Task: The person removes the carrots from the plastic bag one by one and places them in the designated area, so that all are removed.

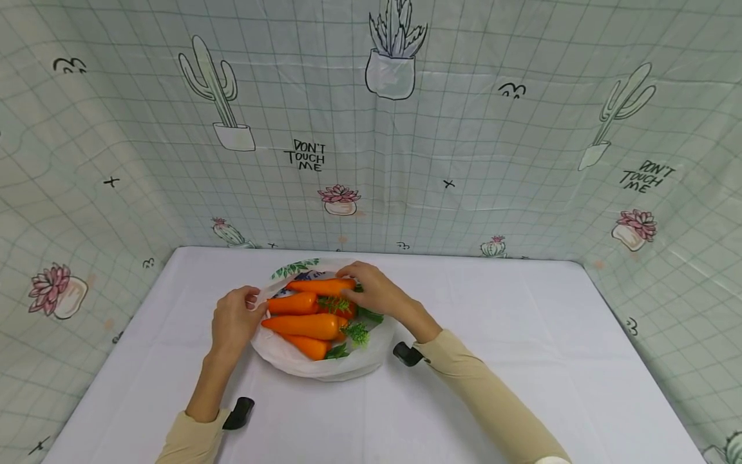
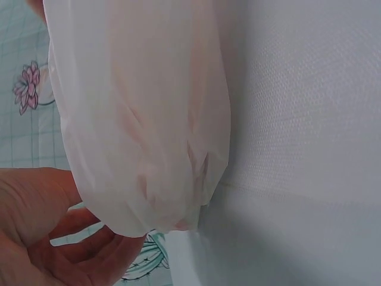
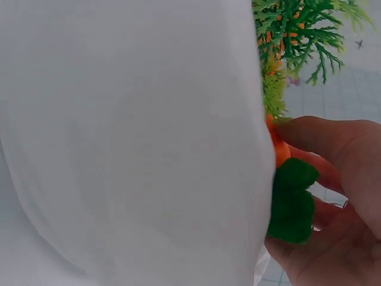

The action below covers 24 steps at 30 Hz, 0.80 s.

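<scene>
A white plastic bag [image 1: 348,368] with printed leaves stands wide at its mouth on the table, holding several orange carrots [image 1: 304,326] with green tops. At the bag's left rim is my left hand [image 1: 232,319], thumb and fingers curled at the plastic; the left wrist view shows the hand [image 2: 65,238] partly hidden behind the bag wall [image 2: 143,119]. My right hand [image 1: 377,290] reaches over the far right rim and grips the leafy end of the rearmost carrot [image 1: 319,287]. In the right wrist view, the thumb presses orange carrot [image 3: 280,146] beside a dark green leaf [image 3: 292,202].
A white cloth covers the table [image 1: 493,361]. Behind and at both sides hangs a gridded curtain [image 1: 440,142] with cactus drawings. Black wrist cameras [image 1: 239,412] sit at both cuffs.
</scene>
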Tool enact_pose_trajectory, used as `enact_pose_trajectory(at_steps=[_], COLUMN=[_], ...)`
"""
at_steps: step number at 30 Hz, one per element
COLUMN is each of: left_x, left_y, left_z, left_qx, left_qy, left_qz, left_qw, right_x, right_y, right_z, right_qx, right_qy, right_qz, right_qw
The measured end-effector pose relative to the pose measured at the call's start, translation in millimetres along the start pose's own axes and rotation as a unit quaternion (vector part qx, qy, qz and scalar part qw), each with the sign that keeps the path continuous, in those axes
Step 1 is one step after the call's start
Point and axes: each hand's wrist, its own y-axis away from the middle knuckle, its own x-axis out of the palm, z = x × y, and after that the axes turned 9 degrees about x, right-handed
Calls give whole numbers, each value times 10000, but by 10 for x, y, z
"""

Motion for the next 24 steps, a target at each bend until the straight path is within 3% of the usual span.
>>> enact_pose_trajectory(at_steps=[10,24], left_x=[13,40], left_y=[1,-15], left_z=[-11,31], left_qx=[94,68], left_qy=[-21,160], left_qz=[-29,-151], left_qw=[9999,9997], right_x=[39,-26], right_y=[-29,71], right_z=[86,101], right_qx=[-88,293], right_qy=[529,625], right_qz=[89,-114], right_qw=[9985,9975])
